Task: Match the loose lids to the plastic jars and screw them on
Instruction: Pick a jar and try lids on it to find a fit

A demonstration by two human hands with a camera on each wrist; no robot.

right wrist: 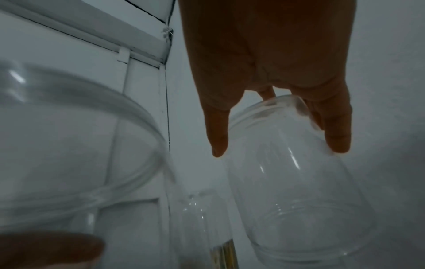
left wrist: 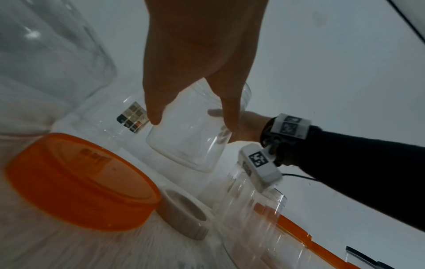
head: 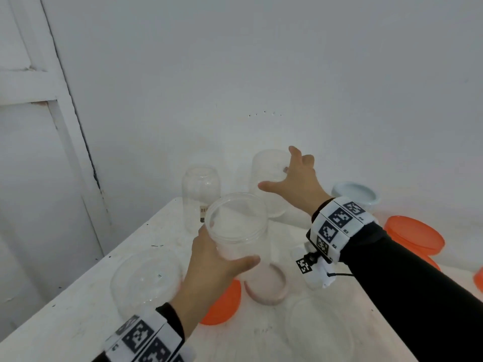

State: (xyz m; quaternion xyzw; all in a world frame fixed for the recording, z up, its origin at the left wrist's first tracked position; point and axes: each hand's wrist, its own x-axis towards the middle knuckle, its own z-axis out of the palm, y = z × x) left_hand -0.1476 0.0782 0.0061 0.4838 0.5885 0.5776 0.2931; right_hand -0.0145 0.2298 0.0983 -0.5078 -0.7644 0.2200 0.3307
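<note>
**Both hands on clear jars at the worktop's far end**

The left hand point(head: 209, 267) grips a clear, lidless jar point(head: 236, 226) by its lower wall, thumb curled round the near side and fingers round the far side, holding it upright and clear of the worktop point(head: 86, 317). In the left wrist view the thumb and a finger press opposite walls of this jar point(left wrist: 184, 143), whose base is squarish with rounded corners. The forearm reaches in from 7 o'clock, a band of black-and-white square markers point(head: 142, 338) round the wrist.

The right hand point(head: 295, 181) stretches toward 12 o'clock and closes round the top of a taller clear jar point(head: 269, 176) by the wall, thumb spread to 9 o'clock. The right wrist view shows thumb and fingers spanning the neck of that jar point(right wrist: 299, 191). A black sleeve point(head: 407, 278) covers the arm, with a marker band point(head: 337, 226) at the wrist.

At 10 o'clock from the held jar stands a third clear jar point(head: 200, 197) bearing a small sticker point(head: 203, 214); its print is too blurred to read. An orange lid point(head: 222, 304) lies below the left hand, with raised lettering on top in the left wrist view that is also unreadable. Beside it at 3 o'clock lies a pale pink ring-shaped lid point(head: 266, 288). A wide clear jar point(head: 146, 280) sits at 8 o'clock. At 3 o'clock lie more orange lids point(head: 415, 236) and a pale blue lid point(head: 356, 195).
</note>
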